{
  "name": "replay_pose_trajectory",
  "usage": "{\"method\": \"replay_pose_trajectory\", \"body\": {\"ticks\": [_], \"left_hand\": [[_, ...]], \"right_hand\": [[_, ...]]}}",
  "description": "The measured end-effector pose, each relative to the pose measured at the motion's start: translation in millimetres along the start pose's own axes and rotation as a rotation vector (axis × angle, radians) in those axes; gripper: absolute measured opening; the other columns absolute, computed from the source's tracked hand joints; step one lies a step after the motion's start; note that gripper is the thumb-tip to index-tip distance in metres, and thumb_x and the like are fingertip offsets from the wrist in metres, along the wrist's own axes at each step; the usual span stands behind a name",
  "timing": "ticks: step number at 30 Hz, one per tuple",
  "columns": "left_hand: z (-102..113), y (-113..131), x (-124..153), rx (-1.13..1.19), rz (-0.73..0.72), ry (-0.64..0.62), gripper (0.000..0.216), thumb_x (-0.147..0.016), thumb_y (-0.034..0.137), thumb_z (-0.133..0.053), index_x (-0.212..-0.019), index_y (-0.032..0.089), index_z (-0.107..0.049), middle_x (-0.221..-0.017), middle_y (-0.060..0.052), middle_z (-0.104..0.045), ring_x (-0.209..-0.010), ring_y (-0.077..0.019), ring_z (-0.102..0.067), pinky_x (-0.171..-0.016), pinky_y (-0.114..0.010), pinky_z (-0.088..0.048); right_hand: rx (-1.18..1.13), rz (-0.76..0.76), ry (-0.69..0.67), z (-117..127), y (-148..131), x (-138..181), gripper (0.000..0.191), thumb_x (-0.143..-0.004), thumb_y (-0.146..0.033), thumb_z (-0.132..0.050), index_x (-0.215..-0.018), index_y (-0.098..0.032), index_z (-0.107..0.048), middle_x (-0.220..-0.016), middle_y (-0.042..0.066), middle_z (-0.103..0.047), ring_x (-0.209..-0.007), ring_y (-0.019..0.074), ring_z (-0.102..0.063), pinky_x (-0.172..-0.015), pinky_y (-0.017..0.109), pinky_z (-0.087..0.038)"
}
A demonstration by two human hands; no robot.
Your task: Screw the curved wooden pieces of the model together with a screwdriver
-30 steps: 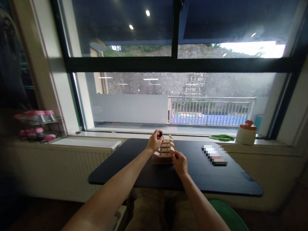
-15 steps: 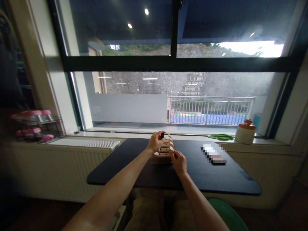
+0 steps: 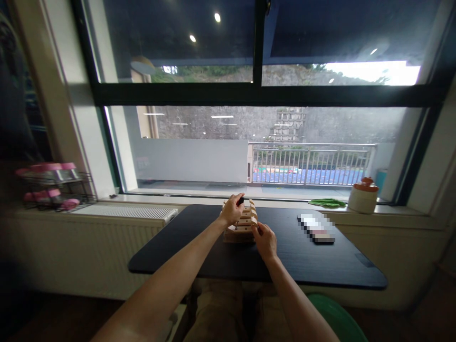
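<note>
On the dark table (image 3: 295, 266) sits a small light-wood slatted piece (image 3: 245, 229), with several crossbars that bear dark dots and a row of rounded tabs along its right side. My left hand (image 3: 231, 211) is closed over its far left part, around a small black-handled tool (image 3: 241, 201). Most of that tool is hidden by my fingers, so I cannot tell its exact kind. At the near right corner my right hand (image 3: 265, 238) pinches the edge of the wooden piece between thumb and fingers.
A phone-like slab (image 3: 316, 229), partly pixelated, lies on the table's right. On the sill are a green cloth (image 3: 327, 203) and an orange-topped white container (image 3: 362, 197). A radiator (image 3: 107, 247) and wire rack (image 3: 53, 187) stand left; a green stool (image 3: 331, 316) is below right.
My left hand has turned slightly over the black-handled tool, and less of the handle shows. My right hand and the wooden piece have stayed in place.
</note>
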State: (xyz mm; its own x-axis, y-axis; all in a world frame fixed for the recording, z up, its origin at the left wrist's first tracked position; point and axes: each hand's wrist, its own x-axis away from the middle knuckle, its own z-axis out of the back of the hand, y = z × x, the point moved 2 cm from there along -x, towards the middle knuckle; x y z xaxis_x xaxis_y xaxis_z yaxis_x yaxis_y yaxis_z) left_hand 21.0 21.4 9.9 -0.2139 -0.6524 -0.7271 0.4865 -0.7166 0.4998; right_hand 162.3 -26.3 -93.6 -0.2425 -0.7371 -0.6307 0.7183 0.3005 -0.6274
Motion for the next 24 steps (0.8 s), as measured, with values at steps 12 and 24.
{"method": "replay_pose_trajectory", "body": {"ticks": [12,24], "left_hand": [[1.9,-1.9,5.9,0.186,0.126,0.025,0.03,-0.072,0.021,-0.054,-0.102,0.021,-0.053,-0.076,0.0,-0.057,-0.066,-0.0108,-0.055,-0.061,-0.023,-0.047],[-3.3,-3.3,6.3,0.169,0.113,0.003,0.038,-0.072,0.017,-0.052,-0.109,0.021,-0.054,-0.081,-0.002,-0.059,-0.07,-0.0123,-0.056,-0.066,-0.026,-0.048]], "right_hand": [[-0.012,0.006,0.004,0.0,1.0,-0.4,0.04,-0.085,-0.048,-0.037,-0.082,-0.021,-0.066,-0.068,0.0,-0.055,-0.06,0.0106,-0.046,-0.057,0.02,-0.03],[-0.009,-0.009,0.003,0.0,0.2,-0.5,0.04,-0.084,-0.049,-0.038,-0.086,-0.021,-0.066,-0.069,0.0,-0.056,-0.061,0.0106,-0.047,-0.058,0.02,-0.03]]}}
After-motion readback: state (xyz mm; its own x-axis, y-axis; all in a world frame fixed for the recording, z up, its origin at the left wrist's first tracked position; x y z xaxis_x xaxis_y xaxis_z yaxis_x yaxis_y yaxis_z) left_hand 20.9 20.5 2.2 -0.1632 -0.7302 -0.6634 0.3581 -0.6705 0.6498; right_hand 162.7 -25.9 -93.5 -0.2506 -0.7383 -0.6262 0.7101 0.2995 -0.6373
